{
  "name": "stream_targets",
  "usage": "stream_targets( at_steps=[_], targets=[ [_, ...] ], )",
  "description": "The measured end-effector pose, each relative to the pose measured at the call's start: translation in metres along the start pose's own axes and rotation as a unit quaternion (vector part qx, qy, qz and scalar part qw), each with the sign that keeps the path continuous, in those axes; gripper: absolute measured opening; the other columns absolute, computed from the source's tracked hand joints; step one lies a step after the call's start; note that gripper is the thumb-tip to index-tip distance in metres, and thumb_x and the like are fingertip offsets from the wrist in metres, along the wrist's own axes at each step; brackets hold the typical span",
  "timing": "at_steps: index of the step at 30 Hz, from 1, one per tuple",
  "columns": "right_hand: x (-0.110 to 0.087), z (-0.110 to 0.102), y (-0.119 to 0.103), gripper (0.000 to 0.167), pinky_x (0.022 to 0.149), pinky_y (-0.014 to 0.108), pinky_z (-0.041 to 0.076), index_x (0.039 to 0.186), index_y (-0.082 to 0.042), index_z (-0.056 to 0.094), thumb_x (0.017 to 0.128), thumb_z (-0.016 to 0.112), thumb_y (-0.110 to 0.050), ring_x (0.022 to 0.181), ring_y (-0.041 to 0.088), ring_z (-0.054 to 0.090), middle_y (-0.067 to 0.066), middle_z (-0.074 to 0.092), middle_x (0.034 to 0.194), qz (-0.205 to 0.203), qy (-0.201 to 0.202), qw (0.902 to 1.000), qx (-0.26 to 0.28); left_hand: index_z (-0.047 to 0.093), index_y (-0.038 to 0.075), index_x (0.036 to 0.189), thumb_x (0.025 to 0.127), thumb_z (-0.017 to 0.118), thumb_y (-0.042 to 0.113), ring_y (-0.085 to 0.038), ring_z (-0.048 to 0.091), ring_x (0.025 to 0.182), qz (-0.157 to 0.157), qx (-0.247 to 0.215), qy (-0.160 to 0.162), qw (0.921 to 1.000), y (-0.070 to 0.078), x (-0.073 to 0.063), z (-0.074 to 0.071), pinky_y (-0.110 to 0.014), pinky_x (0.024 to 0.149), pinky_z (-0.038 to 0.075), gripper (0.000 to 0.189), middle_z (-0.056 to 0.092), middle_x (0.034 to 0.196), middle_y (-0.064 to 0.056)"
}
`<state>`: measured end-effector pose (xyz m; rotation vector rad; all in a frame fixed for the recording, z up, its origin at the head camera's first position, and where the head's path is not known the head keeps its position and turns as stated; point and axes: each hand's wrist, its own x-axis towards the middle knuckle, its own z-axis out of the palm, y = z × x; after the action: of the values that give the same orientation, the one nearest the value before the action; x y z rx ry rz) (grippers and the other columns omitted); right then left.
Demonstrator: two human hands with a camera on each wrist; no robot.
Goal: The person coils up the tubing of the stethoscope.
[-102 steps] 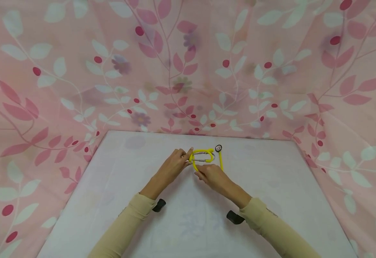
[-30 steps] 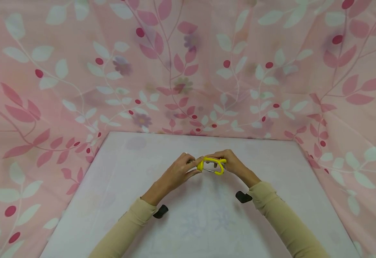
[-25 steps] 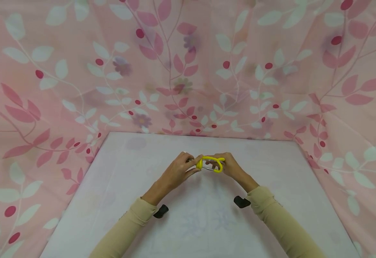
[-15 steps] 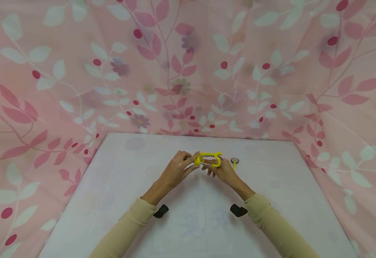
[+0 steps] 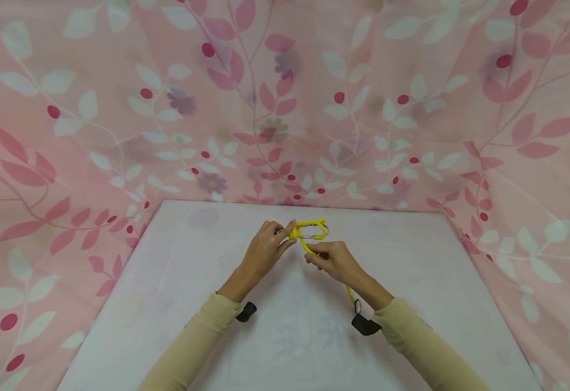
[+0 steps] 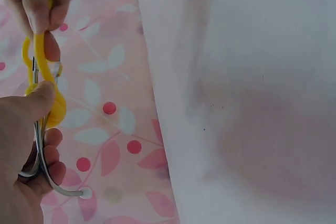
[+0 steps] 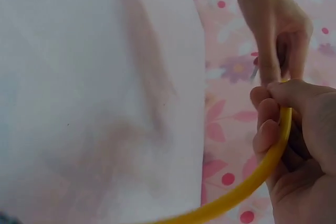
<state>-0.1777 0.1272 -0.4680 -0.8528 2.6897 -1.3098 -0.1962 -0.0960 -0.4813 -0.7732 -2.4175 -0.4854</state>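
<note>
A stethoscope [image 5: 309, 223] with yellow tubing and metal ear tubes is held up between both hands. My left hand [image 5: 262, 251] grips the bundled part, thumb pressed on the yellow wrap [image 6: 56, 109] round the metal tubes; one ear tube [image 6: 60, 186] with a pale tip sticks out below the fingers. My right hand [image 5: 336, 262] pinches the free length of tubing [image 7: 252, 182] just right of the bundle. From there the tube runs down past the right wrist to the round chest piece [image 5: 357, 307], which hangs near the dark wrist camera.
Below the hands lies a white-covered table [image 5: 294, 336]. Pink flowered cloth [image 5: 285, 108] rises behind it and along both sides. Dark wrist cameras [image 5: 365, 325] stick out from under both sleeves.
The right hand has gone from behind the bundle to its near side, drawing the tubing toward the body. The chest piece swung from beyond the right hand to beside its wrist.
</note>
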Motion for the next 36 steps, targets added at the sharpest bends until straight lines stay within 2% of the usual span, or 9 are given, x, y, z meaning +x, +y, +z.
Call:
stream_targets(
  at_steps=[6, 10, 12, 19, 24, 27, 31, 34, 36],
  targets=[
    [-0.005, -0.001, -0.012, 0.025, 0.053, 0.018, 0.05, 0.114, -0.004, 0.073, 0.091, 0.07, -0.015, 0.058, -0.001, 0.056, 0.002, 0.073, 0.08, -0.024, -0.029, 0.9989, -0.028, 0.06, 0.018, 0.136, 0.085, 0.076, 0.029, -0.021, 0.055, 0.086, -0.022, 0.015, -0.029, 0.9992, 0.001, 0.003, 0.002, -0.027, 0.072, 0.053, 0.055, 0.062, 0.095, -0.01],
    [-0.008, 0.001, -0.022, 0.025, 0.056, 0.016, 0.05, 0.111, -0.002, 0.074, 0.089, 0.072, -0.013, 0.061, -0.003, 0.056, 0.001, 0.073, 0.08, -0.057, -0.028, 0.9964, -0.057, 0.062, 0.018, 0.135, 0.084, 0.076, 0.031, -0.022, 0.055, 0.086, -0.042, 0.04, -0.05, 0.9971, 0.001, 0.002, 0.002, -0.027, 0.072, 0.053, 0.054, 0.062, 0.094, -0.01],
    [-0.009, -0.001, -0.025, 0.024, 0.057, 0.015, 0.05, 0.109, -0.002, 0.075, 0.089, 0.072, -0.014, 0.063, -0.001, 0.058, 0.002, 0.074, 0.082, -0.067, -0.021, 0.9949, -0.072, 0.063, 0.018, 0.134, 0.084, 0.076, 0.031, -0.021, 0.054, 0.084, -0.039, 0.054, -0.059, 0.996, 0.001, 0.001, 0.003, -0.026, 0.072, 0.052, 0.053, 0.062, 0.094, -0.01],
    [-0.007, -0.014, -0.027, 0.022, 0.061, 0.015, 0.05, 0.109, -0.005, 0.075, 0.091, 0.07, -0.015, 0.067, 0.002, 0.06, 0.004, 0.075, 0.089, -0.091, 0.0, 0.991, -0.099, 0.064, 0.017, 0.131, 0.082, 0.078, 0.031, -0.019, 0.052, 0.081, 0.003, 0.07, -0.082, 0.9942, 0.004, -0.008, 0.007, -0.026, 0.075, 0.053, 0.053, 0.064, 0.093, -0.009],
    [0.003, -0.026, -0.019, 0.021, 0.056, 0.017, 0.046, 0.109, -0.005, 0.074, 0.091, 0.069, -0.015, 0.063, 0.005, 0.051, 0.002, 0.072, 0.086, -0.109, 0.015, 0.9884, -0.105, 0.066, 0.018, 0.129, 0.081, 0.08, 0.03, -0.018, 0.053, 0.079, 0.058, 0.042, -0.076, 0.9945, 0.009, -0.016, 0.008, -0.022, 0.072, 0.052, 0.051, 0.063, 0.091, -0.008],
    [0.01, -0.034, -0.012, 0.02, 0.059, 0.019, 0.047, 0.108, -0.008, 0.075, 0.09, 0.07, -0.015, 0.066, 0.006, 0.054, 0.002, 0.072, 0.086, -0.103, 0.018, 0.9887, -0.108, 0.066, 0.02, 0.129, 0.081, 0.08, 0.03, -0.017, 0.054, 0.08, 0.086, 0.024, -0.069, 0.9936, 0.012, -0.018, 0.006, -0.021, 0.073, 0.053, 0.05, 0.063, 0.092, -0.007],
    [0.016, -0.04, 0.001, 0.021, 0.061, 0.02, 0.049, 0.108, -0.011, 0.076, 0.088, 0.072, -0.012, 0.07, 0.008, 0.056, -0.001, 0.071, 0.087, -0.098, 0.018, 0.9898, -0.102, 0.065, 0.02, 0.131, 0.082, 0.079, 0.029, -0.016, 0.055, 0.083, 0.109, 0.012, -0.062, 0.992, 0.016, -0.019, 0.001, -0.031, 0.091, 0.055, 0.052, 0.063, 0.095, -0.005],
    [0.019, -0.043, 0.011, 0.022, 0.058, 0.02, 0.046, 0.109, -0.012, 0.076, 0.087, 0.073, -0.011, 0.068, 0.009, 0.052, -0.001, 0.068, 0.085, -0.115, 0.014, 0.9893, -0.089, 0.064, 0.017, 0.132, 0.081, 0.08, 0.028, -0.015, 0.054, 0.086, 0.126, -0.007, -0.059, 0.9902, 0.018, -0.018, -0.004, -0.029, 0.091, 0.055, 0.054, 0.063, 0.097, -0.005],
    [0.021, -0.043, 0.017, 0.022, 0.056, 0.02, 0.044, 0.108, -0.011, 0.077, 0.087, 0.073, -0.012, 0.065, 0.009, 0.05, -0.001, 0.067, 0.084, -0.131, 0.012, 0.9882, -0.078, 0.064, 0.016, 0.132, 0.081, 0.08, 0.027, -0.015, 0.053, 0.086, 0.135, -0.021, -0.053, 0.9892, 0.019, -0.018, -0.007, -0.022, 0.083, 0.053, 0.055, 0.063, 0.097, -0.005]
  ],
)
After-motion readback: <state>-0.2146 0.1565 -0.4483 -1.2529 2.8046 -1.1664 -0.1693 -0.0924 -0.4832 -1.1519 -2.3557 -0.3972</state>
